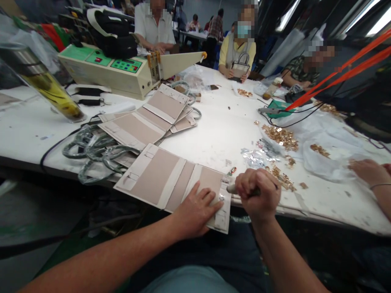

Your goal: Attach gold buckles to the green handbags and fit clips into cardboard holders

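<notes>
A flat beige bag panel (pixel 161 175) with pale strips across it lies at the table's front edge, its right corner jutting over. My left hand (pixel 197 209) rests on its right part, fingers spread and stretched out. Near a small shiny metal piece (pixel 222 197) on that end, my right hand (pixel 258 191) is closed in a fist round a hand tool. Only the tool's pale rounded end (pixel 231 189) shows; the rest is hidden in the fist. More beige panels (pixel 137 126) are stacked behind, with plastic-wrapped bag handles (pixel 94 150) at their left.
Gold metal pieces (pixel 282 136) and silver pieces (pixel 259 152) lie at the right. A co-worker's hand (pixel 369 173) is at the right edge. A cream machine (pixel 106 69) and a glass bottle (pixel 51 89) stand left. Orange straps (pixel 330 77) hang over a green object (pixel 279 109).
</notes>
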